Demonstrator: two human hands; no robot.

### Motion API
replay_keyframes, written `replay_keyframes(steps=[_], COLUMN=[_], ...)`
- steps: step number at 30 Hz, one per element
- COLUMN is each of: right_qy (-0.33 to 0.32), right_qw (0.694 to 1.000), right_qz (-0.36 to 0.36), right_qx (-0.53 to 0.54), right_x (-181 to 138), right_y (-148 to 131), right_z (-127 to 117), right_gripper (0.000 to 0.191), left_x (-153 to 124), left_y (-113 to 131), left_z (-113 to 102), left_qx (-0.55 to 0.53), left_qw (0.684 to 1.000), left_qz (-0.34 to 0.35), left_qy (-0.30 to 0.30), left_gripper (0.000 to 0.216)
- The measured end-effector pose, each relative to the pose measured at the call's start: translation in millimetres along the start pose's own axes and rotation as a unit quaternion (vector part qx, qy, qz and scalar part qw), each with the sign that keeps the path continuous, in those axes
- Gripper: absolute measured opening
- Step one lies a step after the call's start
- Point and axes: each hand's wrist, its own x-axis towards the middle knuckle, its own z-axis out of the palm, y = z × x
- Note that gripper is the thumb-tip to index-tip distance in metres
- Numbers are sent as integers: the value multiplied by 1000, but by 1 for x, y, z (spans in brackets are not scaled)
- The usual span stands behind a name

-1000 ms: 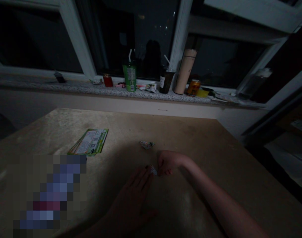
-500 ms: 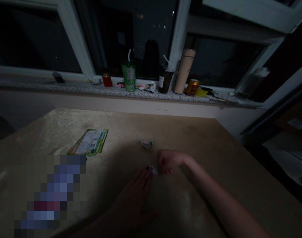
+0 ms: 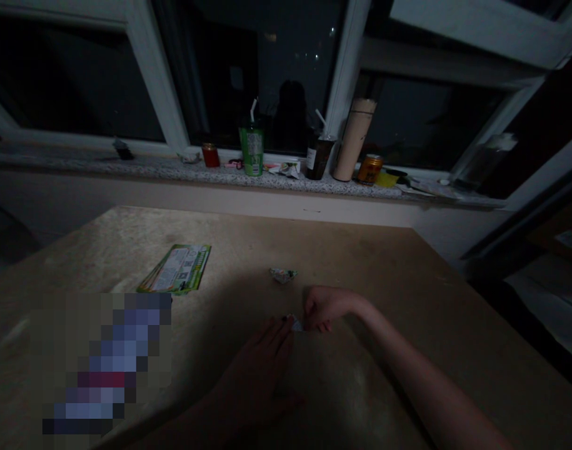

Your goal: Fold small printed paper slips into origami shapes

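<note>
A small folded piece of printed paper [image 3: 296, 323] lies on the table between my hands, and fingers cover much of it. My left hand [image 3: 260, 356] is spread flat, palm down, its fingertips on the left side of this paper and the thumb stretched to the right. On the other side, my right hand [image 3: 327, 309] is curled into a fist against the paper's right edge, and I see nothing held in it. A second folded paper piece [image 3: 283, 275] with a printed pattern lies a little farther back, apart from both hands.
Fanned green-and-white printed sheets [image 3: 177, 269] lie at the left of the table [image 3: 361, 250]. A blurred-out patch [image 3: 110, 362] hides something in front of them. On the window sill stand a green cup [image 3: 252, 150], a dark cup [image 3: 317, 157], a tall flask [image 3: 354, 140] and a can [image 3: 370, 169].
The whole view has shifted slightly, so everything sits a little farther right and lower. Both hands keep nearly the same pose at the paper.
</note>
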Motion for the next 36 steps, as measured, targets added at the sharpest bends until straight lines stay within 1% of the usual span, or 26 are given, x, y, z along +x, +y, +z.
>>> replay_keyframes(steps=[2, 3, 6, 7, 8, 11, 15, 20, 27, 31, 36], right_qy=[15, 21, 29, 30, 31, 34, 41, 62, 82, 79, 105], right_qw=[1000, 1000, 999, 999, 999, 999, 998, 996, 991, 991, 982], right_qz=[4, 8, 20, 23, 27, 32, 24, 32, 54, 57, 83], right_qx=[-5, -8, -18, -20, -22, -27, -41, -56, -86, -96, -132], right_x=[0, 1, 2, 2, 2, 0, -5, -2, 2, 1, 0], right_y=[-3, -4, -7, -8, -8, -12, -16, -16, -16, -19, -24], right_z=[3, 4, 6, 7, 7, 7, 6, 9, 11, 11, 14], right_gripper=[21, 22, 23, 24, 24, 23, 22, 30, 26, 31, 31], left_x=[4, 7, 18, 22, 25, 31, 31, 30, 30, 30, 31], left_y=[1, 1, -2, -4, -7, -15, -20, -20, -20, -18, -19], left_z=[-4, -5, -6, -6, -6, -9, -11, -10, -10, -10, -7], left_qx=[4, 6, 12, 12, 12, 6, -4, -13, -18, -22, -31], left_qw=[1000, 1000, 998, 998, 998, 997, 996, 996, 995, 995, 994], left_qz=[-1, 1, -6, -12, -17, -23, -37, -45, -50, -46, -53], left_qy=[3, 12, 54, 59, 63, 70, 82, 82, 84, 85, 92], left_gripper=[78, 73, 42, 32, 29, 27, 27, 26, 24, 24, 24])
